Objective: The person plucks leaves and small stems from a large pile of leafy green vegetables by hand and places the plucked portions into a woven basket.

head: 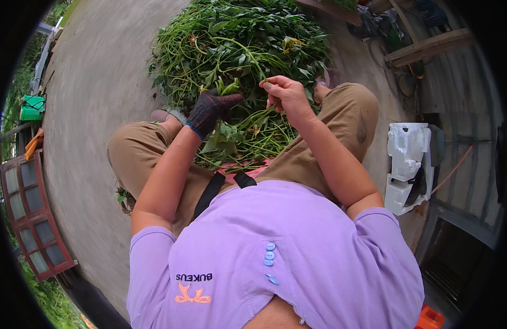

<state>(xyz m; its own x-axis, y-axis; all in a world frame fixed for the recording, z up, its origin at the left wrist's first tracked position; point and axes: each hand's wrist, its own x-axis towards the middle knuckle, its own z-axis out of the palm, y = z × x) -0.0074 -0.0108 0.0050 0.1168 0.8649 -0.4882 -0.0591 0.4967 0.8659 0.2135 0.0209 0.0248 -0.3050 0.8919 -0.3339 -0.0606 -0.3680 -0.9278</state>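
My left hand [210, 109], in a dark knit glove, is closed around a small bunch of cut green stems [227, 87] whose ends stick out above the thumb. My bare right hand [287, 95] pinches a long green vine stem [247, 51] between thumb and fingertips. That stem arches back over a large heap of leafy green vines [237, 24] just beyond my hands. More loose stems and leaves [253, 140] lie between my legs, below both hands. The gloved palm faces away, so part of what it holds is hidden.
A white foam packing piece [407, 160] stands on the concrete floor [85, 103] to the right. Behind it at the upper right is a wooden bench [430, 47]. A red-framed window panel [35, 214] and a green container [32, 107] are at the far left.
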